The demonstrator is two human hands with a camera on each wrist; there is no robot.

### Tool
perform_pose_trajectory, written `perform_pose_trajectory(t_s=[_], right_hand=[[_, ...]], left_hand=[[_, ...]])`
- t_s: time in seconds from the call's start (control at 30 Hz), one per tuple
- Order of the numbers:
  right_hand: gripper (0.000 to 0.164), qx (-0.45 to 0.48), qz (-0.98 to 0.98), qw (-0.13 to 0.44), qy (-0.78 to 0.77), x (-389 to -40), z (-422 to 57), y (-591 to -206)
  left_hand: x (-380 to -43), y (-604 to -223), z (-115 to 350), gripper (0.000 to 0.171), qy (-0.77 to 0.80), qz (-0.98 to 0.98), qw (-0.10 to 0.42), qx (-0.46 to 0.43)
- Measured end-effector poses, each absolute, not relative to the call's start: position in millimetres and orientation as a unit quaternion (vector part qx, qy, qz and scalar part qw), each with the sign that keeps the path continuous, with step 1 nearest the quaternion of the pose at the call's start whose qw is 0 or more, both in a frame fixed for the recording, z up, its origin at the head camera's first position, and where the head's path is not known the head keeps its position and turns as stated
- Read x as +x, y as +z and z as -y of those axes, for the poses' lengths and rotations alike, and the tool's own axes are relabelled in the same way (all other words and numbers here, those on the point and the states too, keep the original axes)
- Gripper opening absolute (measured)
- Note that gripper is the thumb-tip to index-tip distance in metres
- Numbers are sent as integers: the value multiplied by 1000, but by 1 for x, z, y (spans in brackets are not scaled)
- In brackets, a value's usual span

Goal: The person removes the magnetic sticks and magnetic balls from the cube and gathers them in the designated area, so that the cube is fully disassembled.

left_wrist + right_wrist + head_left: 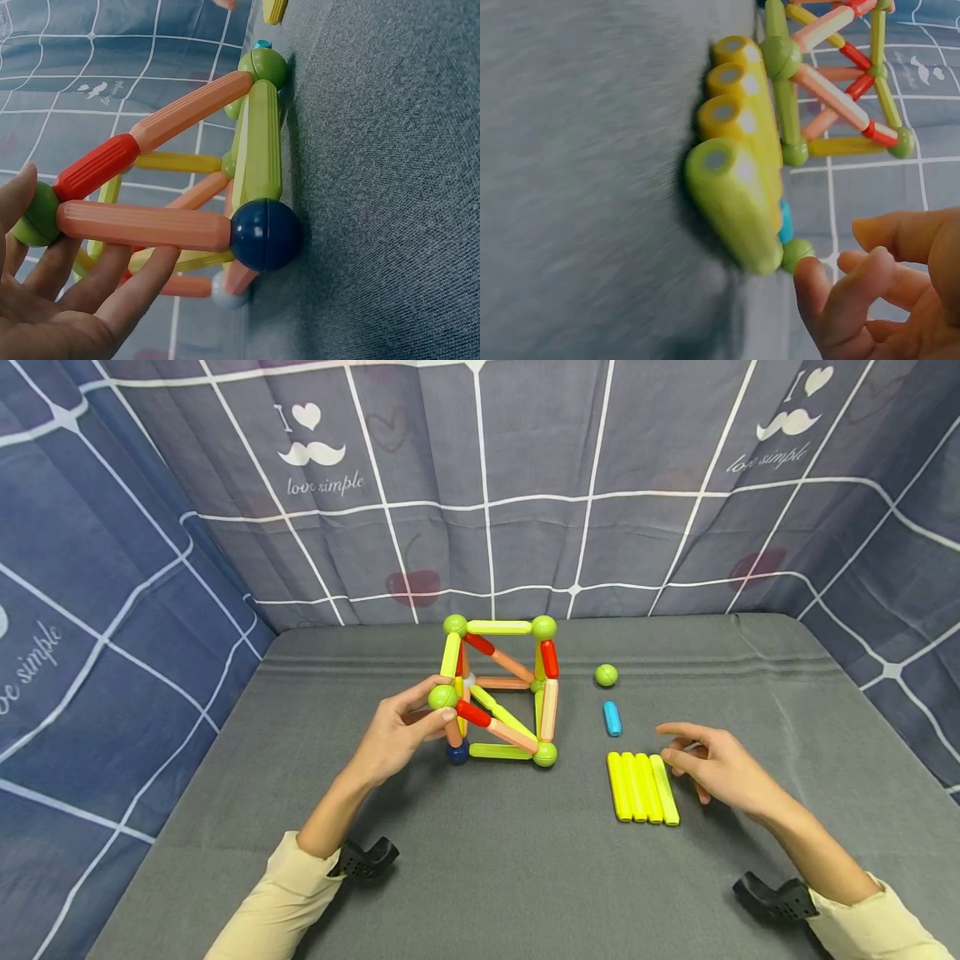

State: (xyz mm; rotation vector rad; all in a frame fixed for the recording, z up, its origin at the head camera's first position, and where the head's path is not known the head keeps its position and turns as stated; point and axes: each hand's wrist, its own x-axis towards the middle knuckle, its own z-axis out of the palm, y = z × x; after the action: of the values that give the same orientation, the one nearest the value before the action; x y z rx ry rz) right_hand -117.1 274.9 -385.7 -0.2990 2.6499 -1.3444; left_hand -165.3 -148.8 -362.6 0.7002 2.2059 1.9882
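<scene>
Green ball (443, 697) at the near-left upper corner of the rod frame (504, 682) is pinched by the left hand (393, 739), so an uneven tug there could pull the joints apart. Just right of the yellow rods (649, 787), the right hand (716, 768) hangs loosely curled, holding nothing; a careless brush might scatter that row, right of the frame.

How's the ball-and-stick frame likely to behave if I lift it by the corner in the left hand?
The frame may sag or pull apart, as its sticks meet the balls only at their ends. Its diagonals should stiffen it somewhat against skewing. It's probably light for its size, being mostly open space.
</scene>
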Motion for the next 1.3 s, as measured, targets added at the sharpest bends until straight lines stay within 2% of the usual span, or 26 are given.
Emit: perform_pose_trajectory(t_s=[0.4,0.67,0.77,0.93,1.3], right_hand=[[36,-93,-832,45,-545,-163,-210,-357],[49,-87,-799,33,-594,-203,-164,-345],[43,-86,-796,23,-598,-213,-153,-344],[34,-68,-789,13,-610,-221,-144,-345],[30,-54,-810,-26,-584,-227,-138,-351]], left_hand=[[-166,-362,148,43,647,-725,42,233],[-165,-362,149,42,646,-729,42,222],[-165,-363,150,43,647,-728,43,221],[-165,-364,149,42,648,-727,43,224],[-165,-363,149,43,641,-733,40,222]])
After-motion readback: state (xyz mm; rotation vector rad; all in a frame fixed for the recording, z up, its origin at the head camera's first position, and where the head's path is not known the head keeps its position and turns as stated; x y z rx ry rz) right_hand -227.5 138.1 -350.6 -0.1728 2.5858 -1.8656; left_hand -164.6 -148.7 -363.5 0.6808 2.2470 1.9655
